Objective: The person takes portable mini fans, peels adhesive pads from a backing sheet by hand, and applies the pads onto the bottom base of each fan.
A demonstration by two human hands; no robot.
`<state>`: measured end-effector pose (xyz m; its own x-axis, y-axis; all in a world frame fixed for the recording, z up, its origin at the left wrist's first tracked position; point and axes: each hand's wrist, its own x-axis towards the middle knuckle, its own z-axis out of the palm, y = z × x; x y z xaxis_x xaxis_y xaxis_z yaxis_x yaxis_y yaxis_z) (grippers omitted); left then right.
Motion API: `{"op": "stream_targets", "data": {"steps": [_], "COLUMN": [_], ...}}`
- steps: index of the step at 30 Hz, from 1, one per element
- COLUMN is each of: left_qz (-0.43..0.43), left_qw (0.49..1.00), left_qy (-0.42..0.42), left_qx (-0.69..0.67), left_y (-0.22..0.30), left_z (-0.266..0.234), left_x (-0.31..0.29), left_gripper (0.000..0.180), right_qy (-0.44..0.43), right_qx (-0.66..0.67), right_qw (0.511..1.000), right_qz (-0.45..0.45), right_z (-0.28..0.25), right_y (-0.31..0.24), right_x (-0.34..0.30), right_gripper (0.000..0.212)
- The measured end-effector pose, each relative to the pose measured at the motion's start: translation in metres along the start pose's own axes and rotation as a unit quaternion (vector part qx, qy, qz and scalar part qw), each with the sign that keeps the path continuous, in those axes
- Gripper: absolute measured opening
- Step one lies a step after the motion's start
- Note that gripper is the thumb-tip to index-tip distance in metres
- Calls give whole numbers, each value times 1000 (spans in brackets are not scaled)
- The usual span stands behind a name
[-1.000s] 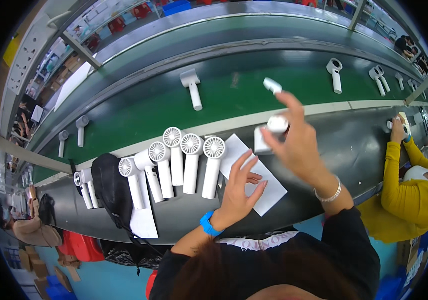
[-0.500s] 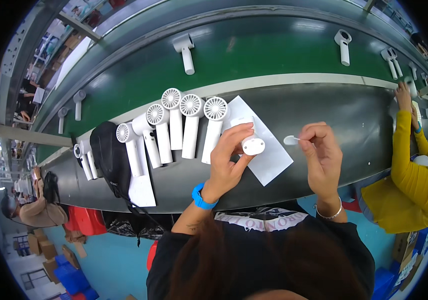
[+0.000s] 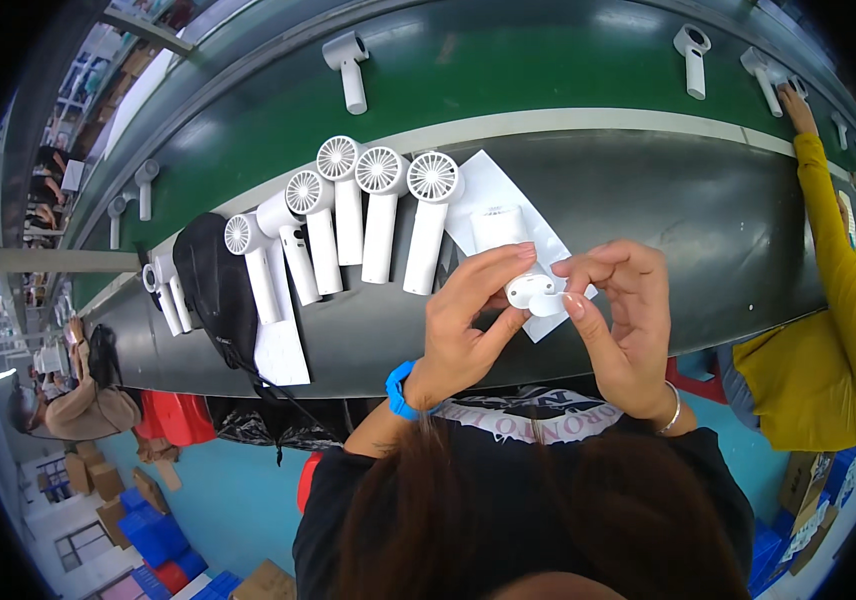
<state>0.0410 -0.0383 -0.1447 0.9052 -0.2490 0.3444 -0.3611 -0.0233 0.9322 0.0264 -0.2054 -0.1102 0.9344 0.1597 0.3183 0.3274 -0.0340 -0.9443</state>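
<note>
Wht fan [image 3: 497,226], rnd end [image 3: 525,286] w/ dk dots [image 3: 519,293]; sm. wht disc [image 3: 547,305] alongside.

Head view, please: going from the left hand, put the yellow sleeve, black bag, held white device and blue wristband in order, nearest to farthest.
From the left hand:
1. White device, in its grip.
2. Blue wristband, on that wrist.
3. Black bag, off to the left.
4. Yellow sleeve, far right, on a co-worker.
</note>
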Motion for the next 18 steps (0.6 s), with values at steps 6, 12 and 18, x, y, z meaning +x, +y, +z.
{"op": "stream_targets", "data": {"steps": [6, 12, 18], "left_qz": [-28, -36, -36], "left_qw": [994, 990, 990], "left_qy": [-29, -41, -41], "left_qx": [-101, -129, -127], "left_y": [1, 3, 4], "left_z": [2, 2, 2], "left_x": [-3, -2, -3], "left_gripper": [45, 45, 45], "right_qy": [41, 46, 22], "right_qx": [33, 19, 17], "right_qw": [999, 999, 999], "right_qz": [-3, -2, 23], "right_z": [5, 6, 4], "right_y": [1, 0, -2], "right_x": [-1, -1, -2], "right_gripper": [35, 33, 37]}}
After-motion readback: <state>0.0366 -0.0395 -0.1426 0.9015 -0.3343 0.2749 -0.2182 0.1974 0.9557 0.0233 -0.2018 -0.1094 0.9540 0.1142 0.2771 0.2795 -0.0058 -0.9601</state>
